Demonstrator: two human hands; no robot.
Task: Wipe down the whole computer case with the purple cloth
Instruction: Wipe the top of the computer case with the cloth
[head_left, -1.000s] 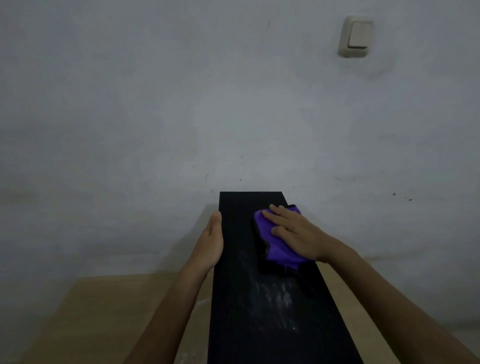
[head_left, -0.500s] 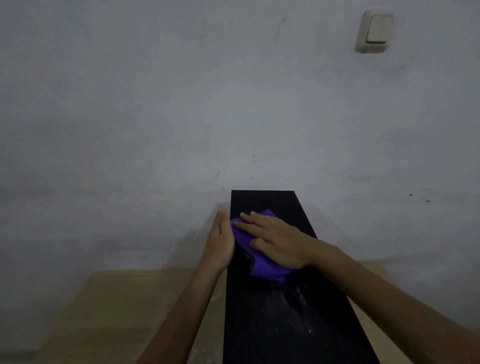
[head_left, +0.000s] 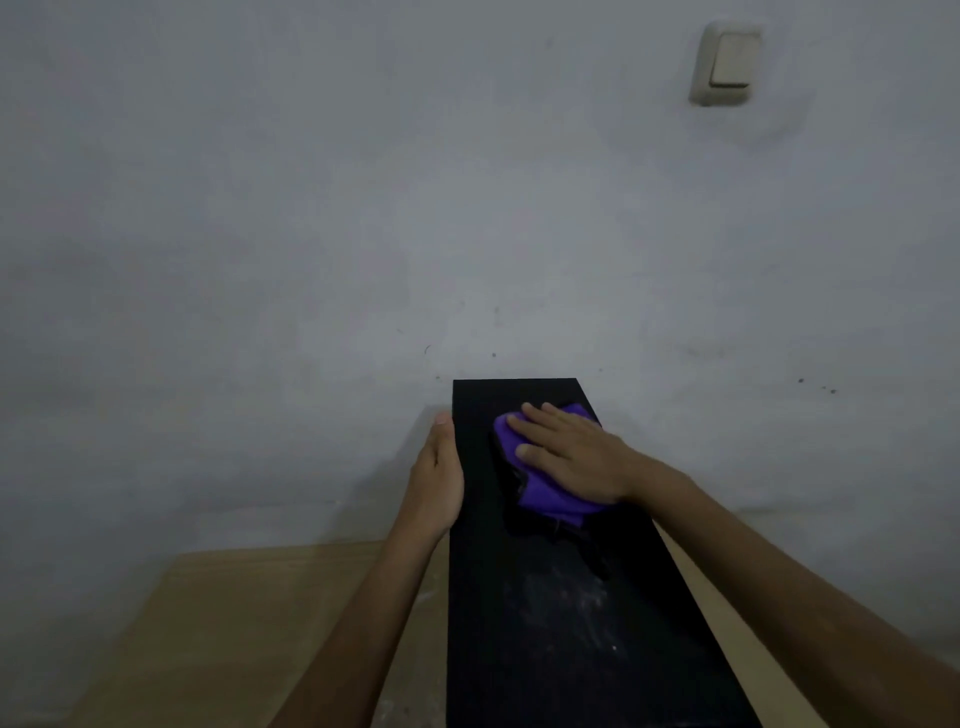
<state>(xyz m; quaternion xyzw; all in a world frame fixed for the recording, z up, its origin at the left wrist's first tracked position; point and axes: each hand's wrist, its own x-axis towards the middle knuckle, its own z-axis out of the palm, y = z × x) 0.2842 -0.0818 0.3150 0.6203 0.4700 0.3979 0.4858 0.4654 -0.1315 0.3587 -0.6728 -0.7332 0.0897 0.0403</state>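
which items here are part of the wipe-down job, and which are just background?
In the job:
- computer case, black, dusty smears on its near top
- purple cloth on the far top
- right hand, flat on the cloth
- left hand, against the case's left edge

Just there:
- wooden table under the case
- wall switch, upper right
- grey wall

The black case (head_left: 561, 597) stands on a wooden table (head_left: 249, 639), its far end against a grey wall (head_left: 363, 208). The right hand (head_left: 571, 454) lies flat, fingers straight, on the purple cloth (head_left: 550, 496), pressing it onto the far part of the case top. The left hand (head_left: 436, 475) rests against the left edge of the case (thumb up along the rim). Pale dust smears show on the near top surface. A light switch (head_left: 727, 62) sits on the wall, upper right
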